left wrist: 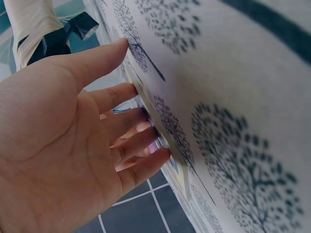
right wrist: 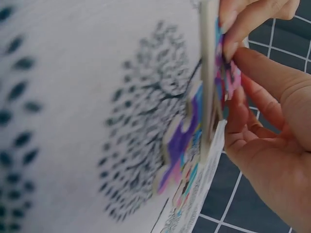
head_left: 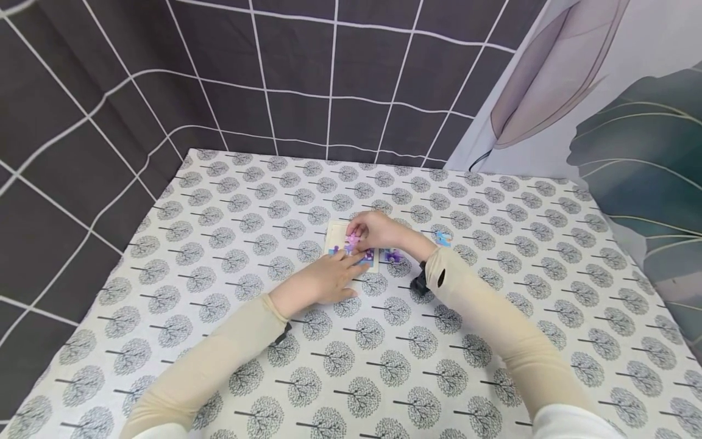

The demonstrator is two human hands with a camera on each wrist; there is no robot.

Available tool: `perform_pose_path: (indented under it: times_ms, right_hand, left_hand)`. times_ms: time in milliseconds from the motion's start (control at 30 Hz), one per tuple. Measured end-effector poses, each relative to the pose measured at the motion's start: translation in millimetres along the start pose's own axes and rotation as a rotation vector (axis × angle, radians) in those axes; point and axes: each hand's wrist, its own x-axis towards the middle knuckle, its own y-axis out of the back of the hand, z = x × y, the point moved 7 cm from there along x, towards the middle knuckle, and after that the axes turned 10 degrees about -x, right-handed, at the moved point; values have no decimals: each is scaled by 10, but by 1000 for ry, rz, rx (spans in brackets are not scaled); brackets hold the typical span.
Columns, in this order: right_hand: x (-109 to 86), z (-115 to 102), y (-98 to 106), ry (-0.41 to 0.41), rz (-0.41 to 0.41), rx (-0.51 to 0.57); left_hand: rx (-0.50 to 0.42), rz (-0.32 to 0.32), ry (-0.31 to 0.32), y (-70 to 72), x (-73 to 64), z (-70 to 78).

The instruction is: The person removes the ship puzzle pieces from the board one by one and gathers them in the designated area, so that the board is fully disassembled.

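A shallow cream puzzle tray [head_left: 336, 231] lies on the table with several purple and blue jigsaw pieces in it. My left hand [head_left: 326, 279] rests its fingertips on the tray's near side; in the left wrist view its fingers [left wrist: 131, 145] reach out nearly straight over the tray edge [left wrist: 181, 175]. From the far right, my right hand [head_left: 379, 230] pinches a pink jigsaw piece [head_left: 353, 240] over the tray. That pink piece [right wrist: 234, 80] shows tilted between thumb and fingers in the right wrist view, close to the left fingertips. Fingers partly hide the pieces in the tray.
A loose purple jigsaw piece [head_left: 392, 256] lies just right of the tray. Farther right, beyond the right wrist, is a blue piece [head_left: 443, 238]. The tree-print tablecloth [head_left: 395, 366] spreads around, with a dark gridded curtain [head_left: 296, 73] behind it.
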Motion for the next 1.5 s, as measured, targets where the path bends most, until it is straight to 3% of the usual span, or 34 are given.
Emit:
perform_pose_path:
  times_ms: [467,1100,1367,1500]
  right_hand:
    - [-27,45,-3,37,18,66]
    - [-23,63,4,146,40,23]
    - [-21,27,43,256,63,-5]
    - [-25,46,88,247,72,4]
  left_hand:
    - [0,-3,-16,7,-17,12]
    - [-9,12,-31,-3,-27,-16]
    - [-1,5,-31,-8,-24,-12]
    - [0,6,-29,-2,-22,-20]
